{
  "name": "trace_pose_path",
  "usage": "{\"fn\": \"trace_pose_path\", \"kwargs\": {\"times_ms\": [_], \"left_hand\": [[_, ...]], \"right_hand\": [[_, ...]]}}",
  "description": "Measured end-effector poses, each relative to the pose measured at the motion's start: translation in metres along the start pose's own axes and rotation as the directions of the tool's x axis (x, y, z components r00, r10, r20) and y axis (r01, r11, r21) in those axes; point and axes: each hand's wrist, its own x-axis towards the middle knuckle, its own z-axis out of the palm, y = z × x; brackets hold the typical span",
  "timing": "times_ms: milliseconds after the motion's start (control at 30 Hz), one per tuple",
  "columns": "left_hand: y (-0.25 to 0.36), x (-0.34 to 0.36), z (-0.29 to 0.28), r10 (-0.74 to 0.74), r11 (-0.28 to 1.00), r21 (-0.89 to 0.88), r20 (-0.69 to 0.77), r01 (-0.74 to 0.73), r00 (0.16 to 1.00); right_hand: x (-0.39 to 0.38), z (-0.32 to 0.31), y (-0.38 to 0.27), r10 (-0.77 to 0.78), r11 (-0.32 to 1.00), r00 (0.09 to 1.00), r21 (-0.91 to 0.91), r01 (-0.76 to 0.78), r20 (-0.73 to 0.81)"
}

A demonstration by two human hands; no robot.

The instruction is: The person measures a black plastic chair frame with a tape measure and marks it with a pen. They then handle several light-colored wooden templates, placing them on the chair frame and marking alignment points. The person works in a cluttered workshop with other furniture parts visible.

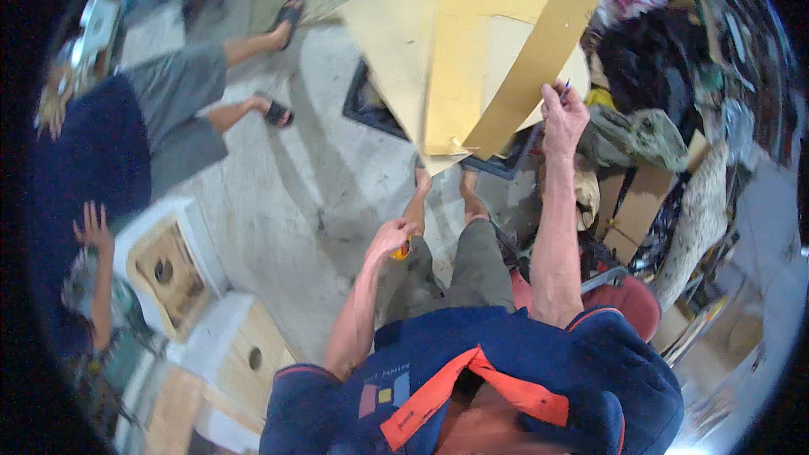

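Observation:
My right hand (565, 122) is closed in a pinch around a thin pen (566, 85) with a blue tip, at the right edge of a long brown strip (539, 55). The strip slants across large cream and yellow sheets (396, 42), some with curved edges. Near my left knee, my left hand (391, 238) is closed around a small yellow and orange tape measure (403, 248), mostly hidden by the fingers. A small pale piece (458, 147) lies at the near end of the sheets. A dark frame (358, 109) shows underneath them.
At the left stands another person (93, 143) in dark top and grey shorts, one hand (94, 227) spread. White boxes with wooden tops (168, 265) stand below. Bags, cardboard (640, 211) and a pale log-like piece (695, 219) crowd the right. A red seat (628, 303) is beside me.

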Motion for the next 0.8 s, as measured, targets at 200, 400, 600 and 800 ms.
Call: {"fn": "trace_pose_path", "kwargs": {"times_ms": [200,400,600,800], "left_hand": [[-0.001,-0.026,-0.033,0.022,0.908,-0.4,-0.244,-0.121,0.969],[-0.003,-0.022,-0.074,0.09,0.835,-0.453,-0.447,-0.312,0.89],[0.009,-0.024,-0.11,0.184,0.634,-0.598,-0.5,-0.491,0.846],[0.03,-0.02,-0.105,0.14,0.493,-0.69,-0.538,-0.53,0.831]], "right_hand": [[-0.002,0.103,-0.005,-0.108,0.942,0.885,-0.238,0.237,0.452],[-0.027,0.154,0.009,0.067,0.89,0.814,-0.403,0.213,0.577],[-0.049,0.17,0.011,0.176,0.908,0.735,-0.395,0.136,0.655],[-0.076,0.168,-0.024,0.327,0.741,0.511,-0.551,0.384,0.795]]}}
